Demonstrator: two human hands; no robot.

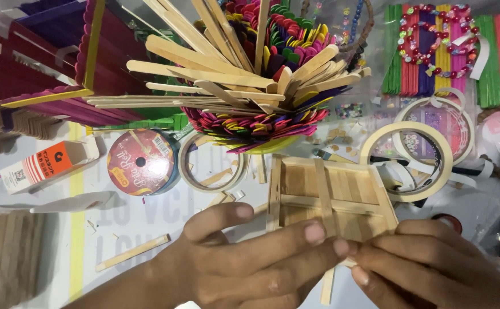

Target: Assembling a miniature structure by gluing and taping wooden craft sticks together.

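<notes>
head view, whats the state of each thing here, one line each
left hand: fingers pressed on the stick frame's near edge
right hand: pinching the same edge
stick frame: flat on the table, partly built
tape rolls: lying flat, untouched
stick bundle: fanned out, upright
loose stick: lying alone on the table

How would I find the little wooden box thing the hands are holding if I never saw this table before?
Start at the big bowl-shaped bundle of colourful craft sticks at the top middle, then look straight below it. There sits a small frame of plain wooden sticks, with the left hand and right hand pinching its lower edge. Unlike the loose sticks nearby, it is joined into a squarish, unpainted box.
</notes>
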